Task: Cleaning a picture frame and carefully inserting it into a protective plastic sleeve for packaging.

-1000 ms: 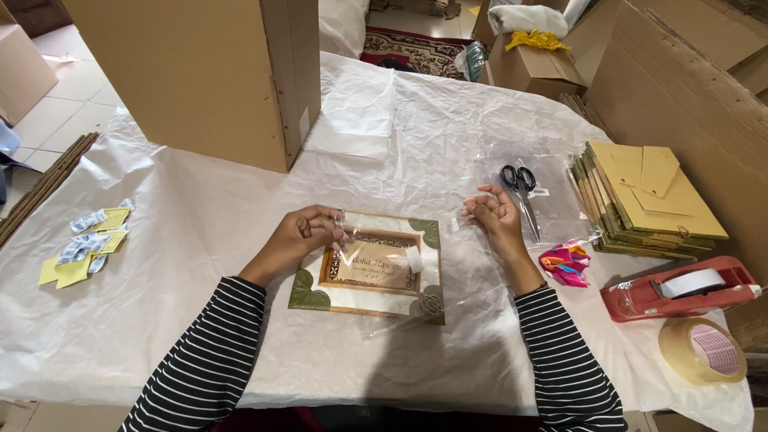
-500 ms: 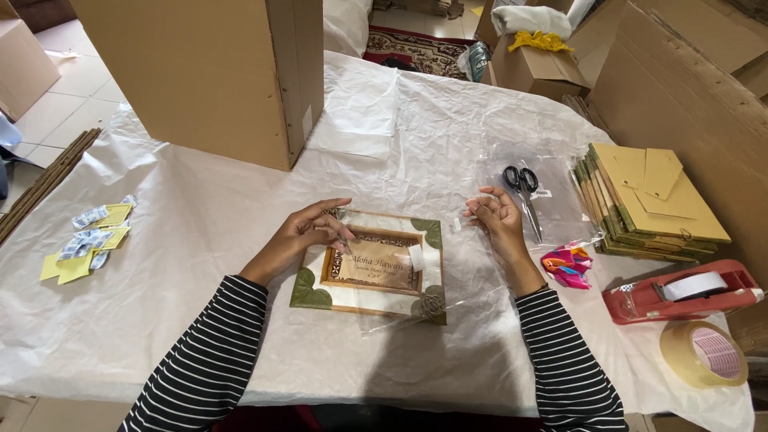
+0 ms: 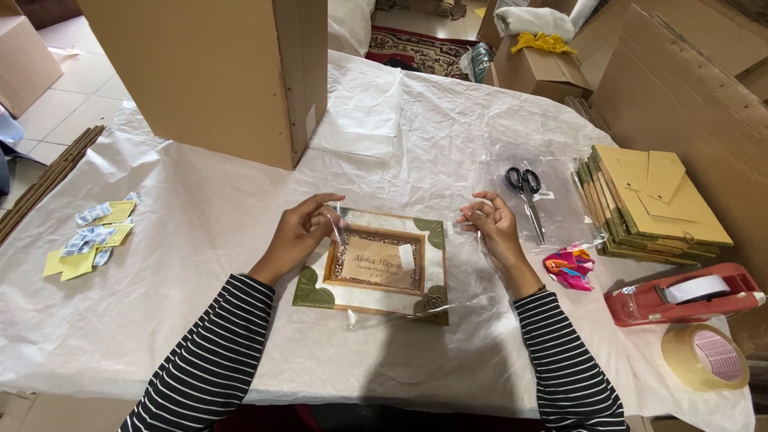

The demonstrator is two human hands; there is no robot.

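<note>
Pinched: left hand [image 3: 300, 234] and right hand [image 3: 492, 228] clamp clear sleeve [image 3: 448, 296] edges | framed picture [image 3: 376, 264] stiff, breakable; film slippery | grip far corners.

There is only one camera. It sits on the person's head and looks down and forward at the surface [image 3: 240, 200]. It is close, so both striped sleeves come in from the bottom edge. The left hand [image 3: 300, 232] and the right hand [image 3: 492, 228] sit near the middle of the view. The big box [image 3: 208, 72] stands at the far side, up top. The tape roll [image 3: 704, 356] is at the bottom right corner.
</note>
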